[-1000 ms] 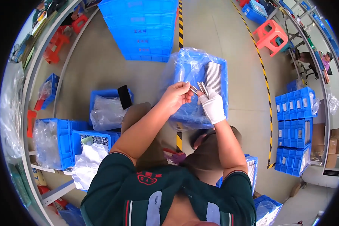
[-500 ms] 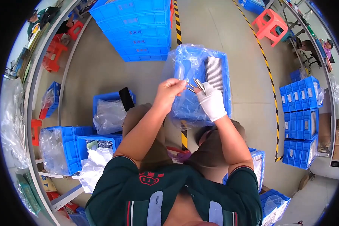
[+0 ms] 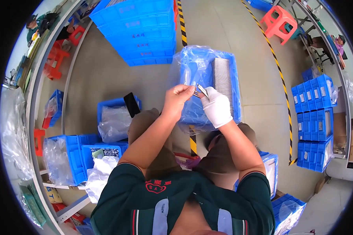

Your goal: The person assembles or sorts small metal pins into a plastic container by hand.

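My bare left hand (image 3: 178, 98) is closed in a pinch at one end of a slim, shiny metal piece (image 3: 197, 93). My right hand (image 3: 217, 108), in a white glove, is closed on slim metal pieces (image 3: 202, 89) that stick out past its fingertips. Their exact kind and number are too small to make out. Both hands meet over a blue crate (image 3: 235, 66) lined with clear plastic film (image 3: 193, 64). Along the crate's right side runs a close-packed row of thin metal parts (image 3: 222, 76).
Stacked blue crates (image 3: 145, 35) stand ahead on the left. To my left are more crates (image 3: 76, 156), one holding small metal parts, and a black phone (image 3: 131, 105) near my knee. Other crates (image 3: 312, 123) are piled at right, beyond striped floor tape (image 3: 277, 66). A red stool (image 3: 278, 23) stands far right.
The right hand has turned and moved slightly left, and the metal pieces in it now point more up and left. The left hand stays nearly in place.
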### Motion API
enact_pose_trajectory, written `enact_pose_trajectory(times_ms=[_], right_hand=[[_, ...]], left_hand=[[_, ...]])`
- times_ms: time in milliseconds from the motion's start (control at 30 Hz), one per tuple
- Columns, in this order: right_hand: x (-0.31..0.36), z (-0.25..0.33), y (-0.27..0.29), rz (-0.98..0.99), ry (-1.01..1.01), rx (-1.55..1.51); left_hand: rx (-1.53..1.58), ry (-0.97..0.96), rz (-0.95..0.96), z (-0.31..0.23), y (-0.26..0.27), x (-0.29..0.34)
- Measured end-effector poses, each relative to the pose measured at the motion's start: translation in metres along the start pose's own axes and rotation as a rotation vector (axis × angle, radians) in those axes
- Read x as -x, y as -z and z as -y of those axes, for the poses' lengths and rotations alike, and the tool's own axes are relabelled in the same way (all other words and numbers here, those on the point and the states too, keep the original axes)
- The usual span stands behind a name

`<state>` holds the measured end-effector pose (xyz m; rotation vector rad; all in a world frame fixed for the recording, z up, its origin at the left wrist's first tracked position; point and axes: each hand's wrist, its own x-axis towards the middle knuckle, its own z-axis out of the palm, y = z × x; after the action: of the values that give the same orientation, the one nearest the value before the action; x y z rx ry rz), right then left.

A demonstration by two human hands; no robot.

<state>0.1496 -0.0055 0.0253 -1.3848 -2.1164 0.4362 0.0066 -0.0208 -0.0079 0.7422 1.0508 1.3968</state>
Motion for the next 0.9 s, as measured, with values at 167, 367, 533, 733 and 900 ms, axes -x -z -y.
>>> enact_pose_trajectory(times_ms=[167, 367, 533, 733, 900], right_hand=[[0.003, 0.006, -0.004, -0.041, -0.019, -0.012], [-0.005, -0.01, -0.003, 0.11, -0.047, -0.227], [-0.004, -0.002, 0.01, 0.489, -0.387, -0.823], [-0.004, -0.006, 0.006, 0.564, -0.479, -0.969], [-0.006, -0.006, 0.011, 0.57, -0.49, -0.943]], left_hand=[[0.214, 0.034, -0.056, 0.01, -0.008, 0.005], [0.041, -0.026, -0.047, -0.006, 0.008, -0.006], [0.162, 0.136, 0.092, -0.011, 0.013, -0.005], [0.097, 0.114, 0.133, -0.012, 0.015, -0.007], [0.114, 0.181, 0.176, -0.016, 0.019, -0.005]])
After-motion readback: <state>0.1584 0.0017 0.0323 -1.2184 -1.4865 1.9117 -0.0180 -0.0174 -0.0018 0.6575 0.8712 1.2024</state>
